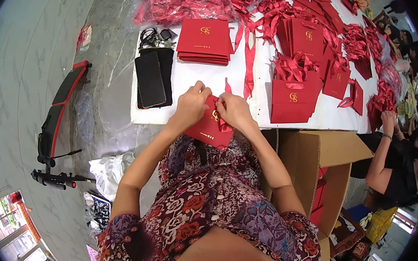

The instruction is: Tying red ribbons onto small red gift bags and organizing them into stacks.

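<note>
Between my hands, at the table's front edge, is a red paper gift bag [209, 130] with gold print, tilted over my lap. My left hand [191, 106] is closed on the bag's upper left edge. The fingers of my right hand [235, 114] pinch a red ribbon [224, 127] at the bag's top, and its tail hangs over the front. Another bit of ribbon sticks up above the right fingers. Just beyond my hands lies a neat stack of flat red bags [204, 38].
A black phone [150, 79] lies on a dark cloth, keys [152, 38] behind it. Ribbons in clear plastic [185, 1] fill the back. Ribboned bags [293, 100] stand right. An open cardboard box [298, 163] sits beside my right arm. Another person's arm [382, 150] reaches in at right.
</note>
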Tool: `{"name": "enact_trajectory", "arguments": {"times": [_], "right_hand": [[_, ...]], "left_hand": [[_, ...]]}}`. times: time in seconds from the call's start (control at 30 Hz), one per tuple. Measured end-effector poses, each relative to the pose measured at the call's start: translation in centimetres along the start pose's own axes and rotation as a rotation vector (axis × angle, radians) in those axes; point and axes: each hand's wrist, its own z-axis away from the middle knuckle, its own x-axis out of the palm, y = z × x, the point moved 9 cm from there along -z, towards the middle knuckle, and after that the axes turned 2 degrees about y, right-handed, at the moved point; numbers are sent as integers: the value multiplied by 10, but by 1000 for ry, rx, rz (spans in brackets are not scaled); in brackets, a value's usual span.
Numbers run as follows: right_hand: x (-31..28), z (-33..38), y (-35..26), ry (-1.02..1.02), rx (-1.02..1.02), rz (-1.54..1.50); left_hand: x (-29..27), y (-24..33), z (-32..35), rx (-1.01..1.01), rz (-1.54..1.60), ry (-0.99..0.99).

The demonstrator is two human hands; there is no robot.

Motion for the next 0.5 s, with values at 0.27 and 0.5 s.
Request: {"name": "enact_trajectory", "arguments": {"times": [0.27, 0.5], "right_hand": [[-26, 10, -5, 261, -85, -77], [-32, 17, -12, 344, -145, -41]], "left_hand": [[-8, 4, 2, 49, 73, -52], [-14, 16, 2, 61, 49, 17]]}}
